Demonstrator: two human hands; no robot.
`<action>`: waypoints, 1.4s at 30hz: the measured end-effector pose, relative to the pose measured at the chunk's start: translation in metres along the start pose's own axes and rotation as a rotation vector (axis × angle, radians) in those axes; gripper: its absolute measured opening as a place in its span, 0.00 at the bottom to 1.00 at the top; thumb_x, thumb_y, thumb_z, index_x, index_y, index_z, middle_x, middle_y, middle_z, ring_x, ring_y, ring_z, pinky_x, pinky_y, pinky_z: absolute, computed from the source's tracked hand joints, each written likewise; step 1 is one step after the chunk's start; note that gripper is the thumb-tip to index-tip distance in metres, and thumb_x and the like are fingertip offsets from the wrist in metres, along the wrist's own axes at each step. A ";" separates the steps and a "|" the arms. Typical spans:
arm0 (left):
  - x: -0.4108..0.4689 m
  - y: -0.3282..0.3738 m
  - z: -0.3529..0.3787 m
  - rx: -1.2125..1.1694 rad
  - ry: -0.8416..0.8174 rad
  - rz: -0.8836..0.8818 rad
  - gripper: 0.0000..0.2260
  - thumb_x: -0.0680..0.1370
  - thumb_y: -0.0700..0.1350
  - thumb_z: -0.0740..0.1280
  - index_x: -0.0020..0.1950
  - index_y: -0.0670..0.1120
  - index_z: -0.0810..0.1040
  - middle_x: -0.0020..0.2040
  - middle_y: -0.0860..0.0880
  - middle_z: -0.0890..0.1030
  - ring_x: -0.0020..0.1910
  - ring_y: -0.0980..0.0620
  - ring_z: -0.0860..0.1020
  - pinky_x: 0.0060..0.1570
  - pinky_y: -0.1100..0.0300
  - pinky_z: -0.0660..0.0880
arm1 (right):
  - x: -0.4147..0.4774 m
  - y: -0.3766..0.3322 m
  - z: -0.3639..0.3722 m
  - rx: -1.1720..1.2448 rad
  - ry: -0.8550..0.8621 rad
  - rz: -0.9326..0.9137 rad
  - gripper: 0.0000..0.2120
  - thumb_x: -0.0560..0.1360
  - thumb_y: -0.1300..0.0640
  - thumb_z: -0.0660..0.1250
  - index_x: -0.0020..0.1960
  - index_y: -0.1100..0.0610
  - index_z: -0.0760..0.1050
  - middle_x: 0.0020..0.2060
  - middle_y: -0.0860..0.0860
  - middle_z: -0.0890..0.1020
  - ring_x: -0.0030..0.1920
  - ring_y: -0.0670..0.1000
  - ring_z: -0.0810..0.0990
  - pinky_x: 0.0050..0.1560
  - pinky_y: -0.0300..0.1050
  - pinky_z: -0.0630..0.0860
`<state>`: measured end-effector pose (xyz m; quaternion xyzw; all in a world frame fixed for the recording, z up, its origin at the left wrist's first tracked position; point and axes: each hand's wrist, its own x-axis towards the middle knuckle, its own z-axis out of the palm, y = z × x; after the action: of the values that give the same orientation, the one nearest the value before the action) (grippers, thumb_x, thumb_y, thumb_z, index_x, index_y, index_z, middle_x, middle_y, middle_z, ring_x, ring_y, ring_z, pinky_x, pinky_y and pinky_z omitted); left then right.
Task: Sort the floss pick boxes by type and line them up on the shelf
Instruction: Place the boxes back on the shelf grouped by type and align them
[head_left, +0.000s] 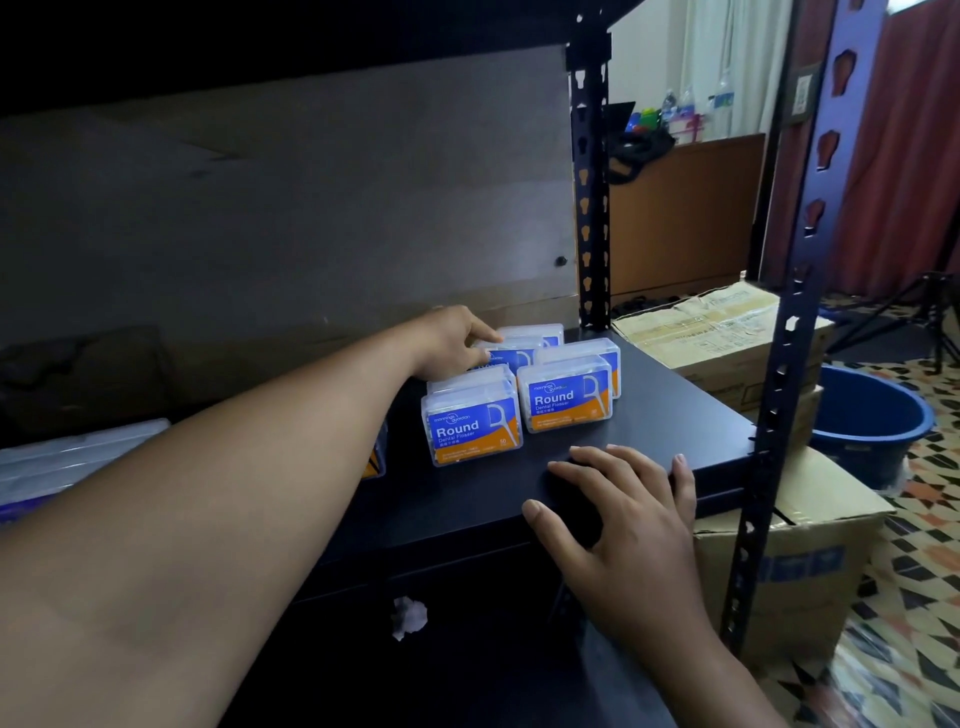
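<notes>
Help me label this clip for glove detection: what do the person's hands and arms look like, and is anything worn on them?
Nothing is worn. The left hand and right hand are bare, with no gloves, rings, watch or wristband in view. The left forearm and right forearm are bare too; no sleeve shows within the frame. The visible nails look short and unpainted.

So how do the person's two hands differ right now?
The left hand reaches deep onto the shelf; the right hand rests at its front edge. The left hand pinches a back-row floss box between fingers and thumb; the right hand holds nothing, fingers spread flat. Both are bare and on the same black shelf.
</notes>
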<state>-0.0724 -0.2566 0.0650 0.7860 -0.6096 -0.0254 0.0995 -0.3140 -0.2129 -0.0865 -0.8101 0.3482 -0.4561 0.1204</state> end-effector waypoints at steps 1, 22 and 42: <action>-0.001 -0.001 0.000 -0.002 0.027 0.005 0.17 0.80 0.50 0.68 0.69 0.54 0.77 0.66 0.51 0.78 0.63 0.51 0.75 0.60 0.61 0.68 | 0.000 0.000 0.000 -0.001 -0.001 0.000 0.22 0.72 0.31 0.60 0.55 0.43 0.81 0.58 0.39 0.79 0.67 0.47 0.71 0.75 0.60 0.49; -0.031 -0.032 -0.023 -0.100 -0.071 0.054 0.11 0.78 0.45 0.72 0.59 0.50 0.84 0.55 0.55 0.85 0.55 0.59 0.80 0.63 0.58 0.74 | 0.000 -0.001 -0.001 -0.019 -0.018 0.009 0.24 0.72 0.31 0.59 0.57 0.43 0.81 0.59 0.40 0.79 0.68 0.47 0.70 0.76 0.59 0.47; -0.038 -0.015 -0.021 -0.128 -0.159 0.171 0.11 0.79 0.49 0.70 0.61 0.53 0.83 0.54 0.55 0.84 0.56 0.54 0.81 0.60 0.45 0.76 | 0.000 -0.002 -0.001 -0.020 -0.010 0.007 0.24 0.72 0.31 0.59 0.56 0.44 0.82 0.59 0.40 0.80 0.67 0.48 0.71 0.75 0.60 0.49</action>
<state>-0.0642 -0.2136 0.0797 0.7186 -0.6776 -0.1179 0.1028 -0.3139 -0.2114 -0.0853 -0.8124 0.3548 -0.4480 0.1159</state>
